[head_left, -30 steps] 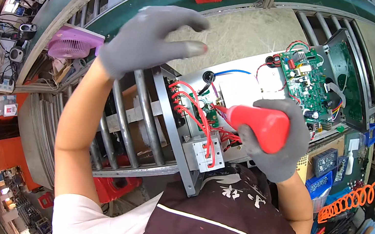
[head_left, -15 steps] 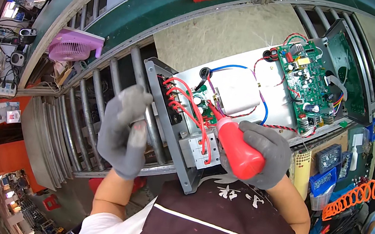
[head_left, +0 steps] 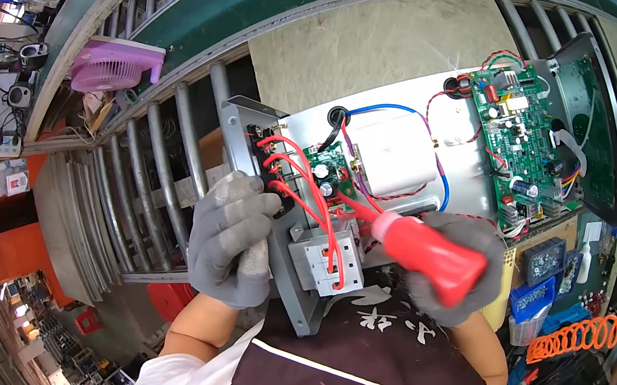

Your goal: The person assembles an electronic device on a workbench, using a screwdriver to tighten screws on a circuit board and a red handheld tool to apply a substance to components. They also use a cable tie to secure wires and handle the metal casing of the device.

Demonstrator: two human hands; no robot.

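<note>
My right hand (head_left: 468, 260), in a grey glove, is wrapped round a red squeeze bottle (head_left: 429, 253). The bottle's thin nozzle points left toward a small green circuit board (head_left: 326, 171) among red wires; motion blurs it, so I cannot tell if the tip touches anything. My gloved left hand (head_left: 236, 237) grips the edge of a grey metal end panel (head_left: 287, 270), fingers curled over it. Beside that panel sit a white breaker block (head_left: 329, 265) and looping red wires (head_left: 306, 159). A white box-shaped part (head_left: 395, 162) lies on the unit's pale base plate (head_left: 312, 124).
A larger green circuit board (head_left: 510, 136) stands at the unit's right end. Metal rollers (head_left: 154, 167) run along the left. A pink fan (head_left: 113, 68) sits back left. Blue bins (head_left: 534, 299) and an orange coiled hose (head_left: 586, 337) are at right.
My left hand has come from above the rollers down onto the end panel. My right hand has drawn the bottle back to the right, away from the small board.
</note>
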